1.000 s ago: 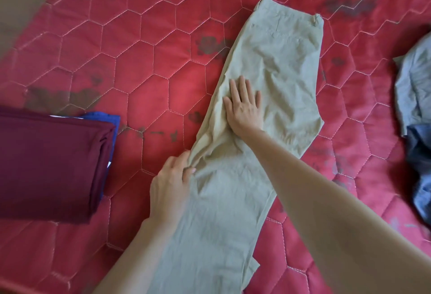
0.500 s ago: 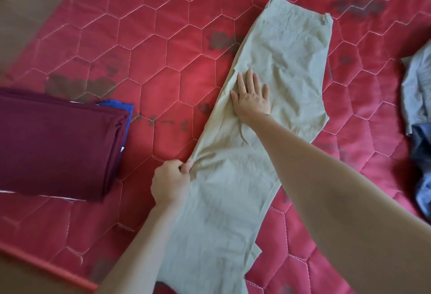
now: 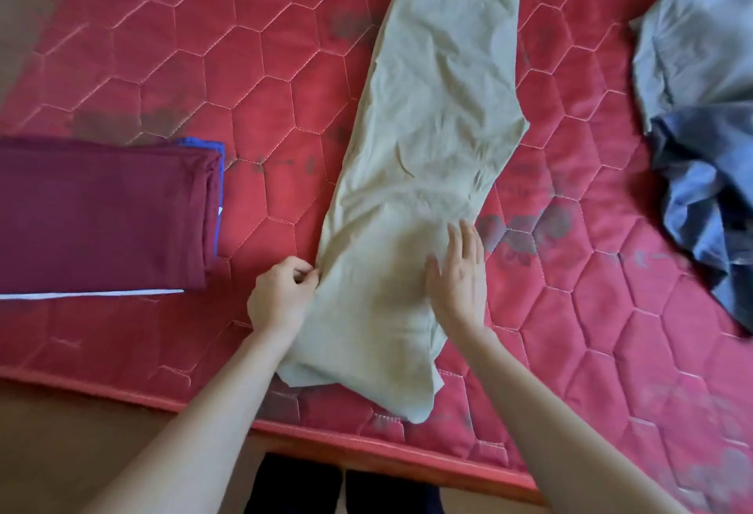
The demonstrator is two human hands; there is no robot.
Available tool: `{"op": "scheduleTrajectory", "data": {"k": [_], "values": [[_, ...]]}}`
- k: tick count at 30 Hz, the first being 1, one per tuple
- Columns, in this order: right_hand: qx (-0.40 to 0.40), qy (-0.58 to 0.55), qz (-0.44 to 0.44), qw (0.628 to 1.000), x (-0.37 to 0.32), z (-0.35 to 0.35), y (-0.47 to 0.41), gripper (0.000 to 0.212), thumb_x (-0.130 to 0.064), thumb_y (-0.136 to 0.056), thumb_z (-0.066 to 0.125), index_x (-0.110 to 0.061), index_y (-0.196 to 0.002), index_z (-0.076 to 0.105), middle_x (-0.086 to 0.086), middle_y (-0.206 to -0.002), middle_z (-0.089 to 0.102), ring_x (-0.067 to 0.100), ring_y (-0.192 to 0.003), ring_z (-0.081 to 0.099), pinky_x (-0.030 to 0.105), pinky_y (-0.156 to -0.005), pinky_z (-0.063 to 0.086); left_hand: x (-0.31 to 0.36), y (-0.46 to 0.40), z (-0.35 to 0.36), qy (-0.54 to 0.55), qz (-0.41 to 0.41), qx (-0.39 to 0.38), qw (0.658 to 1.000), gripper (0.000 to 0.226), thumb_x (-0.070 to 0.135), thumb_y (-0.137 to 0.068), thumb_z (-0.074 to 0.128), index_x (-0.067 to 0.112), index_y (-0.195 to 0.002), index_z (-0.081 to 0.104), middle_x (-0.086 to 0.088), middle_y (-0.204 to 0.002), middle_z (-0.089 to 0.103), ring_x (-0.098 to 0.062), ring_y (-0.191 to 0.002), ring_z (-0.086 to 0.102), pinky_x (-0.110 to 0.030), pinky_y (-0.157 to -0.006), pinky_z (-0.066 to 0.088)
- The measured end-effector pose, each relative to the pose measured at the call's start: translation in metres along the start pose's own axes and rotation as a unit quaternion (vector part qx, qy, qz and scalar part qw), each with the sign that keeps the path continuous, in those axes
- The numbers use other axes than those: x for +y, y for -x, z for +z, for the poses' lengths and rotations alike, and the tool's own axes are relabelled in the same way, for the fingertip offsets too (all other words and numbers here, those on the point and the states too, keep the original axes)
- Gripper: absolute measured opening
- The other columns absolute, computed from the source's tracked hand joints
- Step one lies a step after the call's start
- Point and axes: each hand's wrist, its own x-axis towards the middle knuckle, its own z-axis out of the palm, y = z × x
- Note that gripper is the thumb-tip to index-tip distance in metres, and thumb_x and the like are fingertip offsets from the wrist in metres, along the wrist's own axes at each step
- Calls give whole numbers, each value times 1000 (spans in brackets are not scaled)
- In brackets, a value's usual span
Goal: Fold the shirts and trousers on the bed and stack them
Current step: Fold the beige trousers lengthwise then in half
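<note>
- Trousers [image 3: 428, 171], pale green, lie lengthwise down the centre of the frame on the red bed [image 3: 203, 45], legs doubled one on the other, waist at the top edge, hems at the lower centre just short of the mattress border.
- My left hand [image 3: 279, 295] pinches the left edge of the trousers at lower centre, thumb and fingers curled tight on the cloth.
- My right hand [image 3: 460, 277] lies flat on the leg, fingers straight and slightly apart, gripping nothing.
- Risk: creases run across the middle of the cloth. If I fold now, I judge they get pressed in and the bundle sits lumpy.
- Risk: the pinch is on one edge only. A pull toward me could drag the top layer off the lower one and skew the legs.
- Risk: hems lie close to the bed's near border; a tug could slide them over the side.
- Folded stack [image 3: 102, 212], maroon on top with blue beneath, sits at the left of the frame, well apart from the trousers. A crooked fold could make that pile lean, I reckon.
- Unfolded blue-grey clothes [image 3: 701, 114] are heaped at the right edge, not yet done.
</note>
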Motion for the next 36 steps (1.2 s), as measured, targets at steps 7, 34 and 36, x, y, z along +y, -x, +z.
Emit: {"op": "scheduleTrajectory", "data": {"k": [7,34,36], "values": [[-13,-156,206,966,5,13,76,41,-35,-91,60,-15,-127,53,0,-121,57,19,-111,53,27,-85,39,-4,-1,-5,60,14,-56,997,20,25,-90,64,10,-100,72,-5,-103,72,-25,-102,63,-33,-85,45],[23,-235,376,896,-3,11,42,17,-21,-84,59,-10,-72,54,-3,-62,50,14,-58,44,27,-52,35,-16,-6,16,131,-104,-34,985,10,18,-85,70,9,-82,71,-9,-76,61,-27,-79,59,-39,-84,50],[28,-236,378,895,-2,12,41,14,-21,-83,63,-9,-76,59,-5,-66,54,13,-61,49,24,-53,37,-16,-8,14,130,-118,-41,984,9,19,-84,70,10,-85,72,-8,-80,64,-28,-85,63,-36,-84,49]]}}
